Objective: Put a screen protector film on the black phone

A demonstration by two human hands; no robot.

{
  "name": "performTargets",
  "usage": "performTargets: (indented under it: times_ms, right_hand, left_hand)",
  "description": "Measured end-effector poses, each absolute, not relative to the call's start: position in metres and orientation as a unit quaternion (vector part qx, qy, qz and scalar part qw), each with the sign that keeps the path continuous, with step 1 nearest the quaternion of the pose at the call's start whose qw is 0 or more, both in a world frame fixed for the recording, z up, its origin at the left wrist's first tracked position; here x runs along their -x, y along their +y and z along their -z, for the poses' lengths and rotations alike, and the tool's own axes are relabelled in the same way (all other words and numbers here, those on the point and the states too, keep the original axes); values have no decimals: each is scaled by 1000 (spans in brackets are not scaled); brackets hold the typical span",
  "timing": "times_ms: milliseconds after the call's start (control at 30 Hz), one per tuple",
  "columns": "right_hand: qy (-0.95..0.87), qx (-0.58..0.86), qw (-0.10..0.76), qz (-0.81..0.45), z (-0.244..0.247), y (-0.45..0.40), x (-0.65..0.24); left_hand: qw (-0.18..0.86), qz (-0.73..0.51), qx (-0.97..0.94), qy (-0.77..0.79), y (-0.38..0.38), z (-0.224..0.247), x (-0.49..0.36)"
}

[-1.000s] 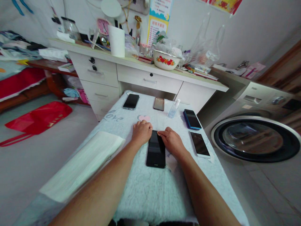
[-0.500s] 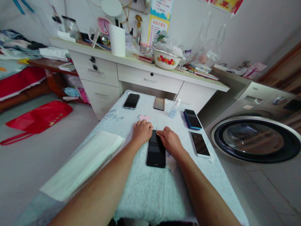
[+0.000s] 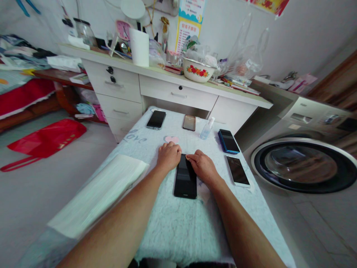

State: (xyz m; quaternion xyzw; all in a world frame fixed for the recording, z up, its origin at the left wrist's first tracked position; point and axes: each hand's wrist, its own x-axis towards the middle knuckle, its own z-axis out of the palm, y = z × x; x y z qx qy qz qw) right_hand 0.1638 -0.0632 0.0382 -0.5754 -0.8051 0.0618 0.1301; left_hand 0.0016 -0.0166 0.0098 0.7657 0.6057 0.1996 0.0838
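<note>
A black smartphone (image 3: 186, 179) lies screen up on the cloth-covered table (image 3: 167, 230), its long side pointing away from me. At its upper left corner my left hand (image 3: 168, 156) is closed, fingers curled against the edge. Opposite it, my right hand (image 3: 203, 166) grips the upper right edge, with the thumb tip at the screen's border. The fingertips under and behind the phone are partly hidden. To the right lie a white phone (image 3: 238, 172) and a phone with a blue edge (image 3: 228, 141), both screen up.
Farther back are another dark phone (image 3: 156, 120), a phone case (image 3: 189, 123) and a small clear spray bottle (image 3: 207, 128). White folded tissue (image 3: 103, 193) lies along the table's left side. A drawer desk (image 3: 111, 82) stands behind, a washing machine (image 3: 309, 149) at right.
</note>
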Motion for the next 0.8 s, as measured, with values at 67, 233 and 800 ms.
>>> performTargets:
  times_ms: [67, 233, 800]
  right_hand:
    - [-804, 577, 129, -58, -39, -65, -168]
    - [-803, 582, 120, -52, -42, -67, -176]
    - [-834, 514, 162, -119, -42, -70, -173]
  left_hand:
    - [83, -200, -766, 606, -17, -10, -2]
    - [84, -199, -766, 605, -17, -10, -1]
    - [80, -202, -767, 604, -17, -11, -1]
